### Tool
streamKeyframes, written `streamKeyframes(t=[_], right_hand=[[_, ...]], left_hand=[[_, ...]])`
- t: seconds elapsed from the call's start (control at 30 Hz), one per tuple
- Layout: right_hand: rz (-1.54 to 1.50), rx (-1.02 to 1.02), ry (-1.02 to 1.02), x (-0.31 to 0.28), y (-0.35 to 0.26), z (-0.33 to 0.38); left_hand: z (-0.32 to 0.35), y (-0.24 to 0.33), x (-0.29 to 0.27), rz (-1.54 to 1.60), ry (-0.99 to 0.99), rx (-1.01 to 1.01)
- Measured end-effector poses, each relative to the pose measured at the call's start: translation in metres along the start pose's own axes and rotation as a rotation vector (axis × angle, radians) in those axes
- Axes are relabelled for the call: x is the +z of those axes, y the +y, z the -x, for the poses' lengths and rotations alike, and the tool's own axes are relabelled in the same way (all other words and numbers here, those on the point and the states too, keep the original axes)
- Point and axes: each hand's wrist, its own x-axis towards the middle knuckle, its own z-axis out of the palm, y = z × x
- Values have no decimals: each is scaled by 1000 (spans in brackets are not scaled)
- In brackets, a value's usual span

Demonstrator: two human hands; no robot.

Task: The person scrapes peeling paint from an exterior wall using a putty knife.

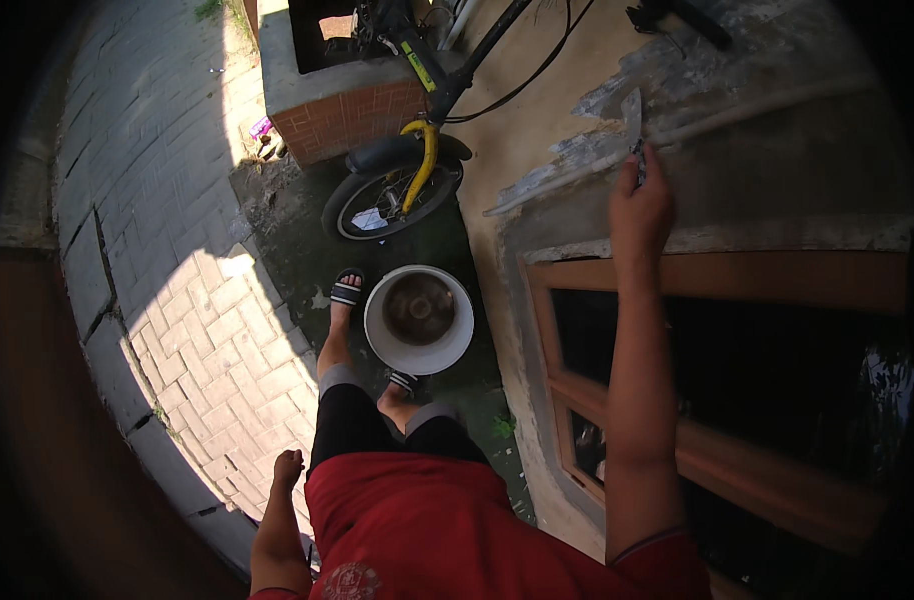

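My right hand (644,205) is raised to the wall, its fingers closed round the handle of a scraper (633,115). The scraper's flat metal blade points up against a rough patch of peeling paint (597,140), just above a ledge running along the wall. Down at my side hangs my left hand (289,467), fingers curled in, with nothing visible in it. Between my sandalled feet and the wall stands a white bucket (376,340) with murky brown liquid inside.
A bicycle with a yellow fork (421,165) leans ahead, near a brick-faced block (352,120). Wood-framed windows (717,285) lie below my right arm. Paving (217,350) stretches to the left, partly sunlit. A dark object (692,20) is on the wall at upper right.
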Motion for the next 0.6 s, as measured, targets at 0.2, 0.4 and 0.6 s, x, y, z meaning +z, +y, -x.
streamKeyframes(t=[0.2, 0.4, 0.6], right_hand=[[32, 45, 41, 38, -19, -31], [-17, 119, 44, 50, -35, -40], [-104, 204, 0, 55, -33, -56]], left_hand=[[-61, 94, -42, -17, -32, 126], [-85, 279, -93, 108, -78, 296], [-123, 380, -125, 9, -110, 457]])
